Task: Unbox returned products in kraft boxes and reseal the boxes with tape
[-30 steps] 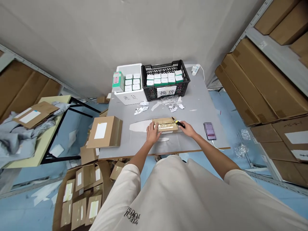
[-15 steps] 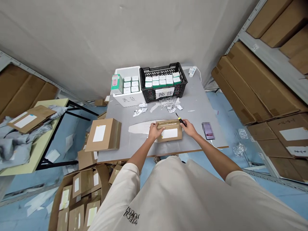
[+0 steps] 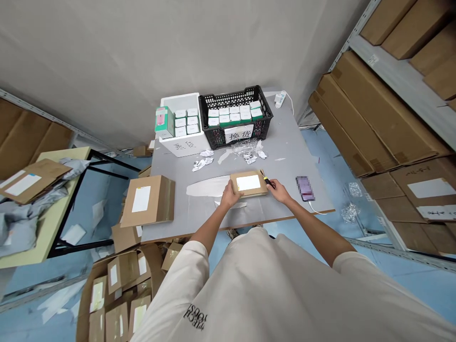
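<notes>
A small cardboard box with a white label on top lies at the front middle of the grey table. My left hand grips its left end, thumb and fingers closed on the cardboard. In my right hand is a yellow and black utility knife, held at the box's right end with its tip pointing away from me. Whether the blade touches the box I cannot tell. Torn white paper sticks to the table beside the box.
A larger carton stands at the table's left edge. Behind are a white bin and a black crate, both with small green-white boxes. A phone lies right. Crumpled paper lies midtable. A big carton of boxes stands lower left.
The small box has turned from showing its taped side to lying with the label facing up. The knife has moved along with it, near the box's right end. The view has shifted slightly.
</notes>
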Available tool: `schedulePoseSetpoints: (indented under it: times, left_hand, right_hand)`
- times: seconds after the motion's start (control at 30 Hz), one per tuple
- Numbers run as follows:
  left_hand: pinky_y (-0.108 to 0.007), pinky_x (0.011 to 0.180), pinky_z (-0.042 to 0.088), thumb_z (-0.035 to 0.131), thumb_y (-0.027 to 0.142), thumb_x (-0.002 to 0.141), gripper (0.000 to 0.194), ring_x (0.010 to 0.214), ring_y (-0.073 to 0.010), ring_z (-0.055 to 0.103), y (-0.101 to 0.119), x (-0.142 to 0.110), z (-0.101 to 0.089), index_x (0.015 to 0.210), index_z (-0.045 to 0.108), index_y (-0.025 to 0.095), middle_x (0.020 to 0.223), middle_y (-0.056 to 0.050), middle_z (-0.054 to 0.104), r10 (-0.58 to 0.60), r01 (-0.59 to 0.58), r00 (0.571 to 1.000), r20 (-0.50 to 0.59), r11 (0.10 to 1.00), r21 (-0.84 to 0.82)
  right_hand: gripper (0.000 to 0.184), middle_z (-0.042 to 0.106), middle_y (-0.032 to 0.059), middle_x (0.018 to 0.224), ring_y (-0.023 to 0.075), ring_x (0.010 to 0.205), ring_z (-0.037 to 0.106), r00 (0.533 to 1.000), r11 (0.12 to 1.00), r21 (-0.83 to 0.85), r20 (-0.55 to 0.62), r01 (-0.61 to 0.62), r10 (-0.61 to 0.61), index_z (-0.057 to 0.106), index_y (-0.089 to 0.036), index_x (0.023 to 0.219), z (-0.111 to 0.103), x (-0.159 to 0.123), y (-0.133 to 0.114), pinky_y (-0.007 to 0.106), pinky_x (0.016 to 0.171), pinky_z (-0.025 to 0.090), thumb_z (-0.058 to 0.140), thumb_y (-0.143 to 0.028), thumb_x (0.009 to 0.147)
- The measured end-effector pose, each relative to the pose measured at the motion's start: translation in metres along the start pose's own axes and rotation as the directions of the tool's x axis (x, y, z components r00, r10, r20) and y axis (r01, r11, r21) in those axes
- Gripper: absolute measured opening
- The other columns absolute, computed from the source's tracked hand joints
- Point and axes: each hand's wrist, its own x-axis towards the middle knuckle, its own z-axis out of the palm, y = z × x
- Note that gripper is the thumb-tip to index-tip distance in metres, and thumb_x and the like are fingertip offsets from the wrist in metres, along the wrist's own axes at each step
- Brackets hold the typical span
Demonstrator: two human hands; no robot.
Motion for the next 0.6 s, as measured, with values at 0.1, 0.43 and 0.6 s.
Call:
schedulePoseSetpoints:
  times: [0.1, 0.43, 0.6]
  left_hand:
    - [-0.039, 0.098, 0.050, 0.077, 0.035, 0.081, 0.116, 0.128, -0.0331, 0.061, 0.000, -0.007, 0.003, 0.165, -0.001, 0.017, 0.148, -0.022, 0.053, -0.035, 0.035, 0.994, 0.100, 0.999, -0.005]
    - [-0.036, 0.087, 0.051, 0.066, 0.045, 0.089, 0.095, 0.106, -0.0284, 0.070, 0.013, -0.010, -0.020, 0.164, 0.011, 0.022, 0.125, -0.013, 0.070, -0.062, 0.063, 0.993, 0.101, 0.998, -0.009]
    - [-0.038, 0.094, 0.050, 0.056, 0.052, 0.096, 0.064, 0.104, -0.0264, 0.069, 0.023, -0.006, -0.027, 0.150, 0.040, 0.022, 0.121, -0.012, 0.069, -0.084, 0.084, 0.996, -0.011, 0.996, -0.028]
  right_hand:
    - [0.039, 0.076, 0.0074, 0.110, 0.0255, 0.101, 0.071, 1.000, 0.999, -0.042, 0.008, -0.017, 0.018, 0.059, -0.025, 0.121, 0.004, -0.002, 0.003, 0.041, 0.092, 0.055, 0.056, -0.051, 0.094]
    - [0.045, 0.075, 0.0048, 0.093, 0.0266, 0.084, 0.070, 0.997, 0.995, -0.099, -0.077, -0.005, -0.002, 0.059, -0.025, 0.122, -0.009, 0.003, -0.013, 0.037, 0.077, 0.052, 0.051, -0.059, 0.093]
    - [0.047, 0.074, 0.0048, 0.085, 0.0261, 0.079, 0.069, 0.989, 0.998, -0.064, -0.150, -0.025, 0.015, 0.061, -0.024, 0.119, -0.016, 0.012, -0.022, 0.036, 0.072, 0.052, 0.048, -0.061, 0.094]
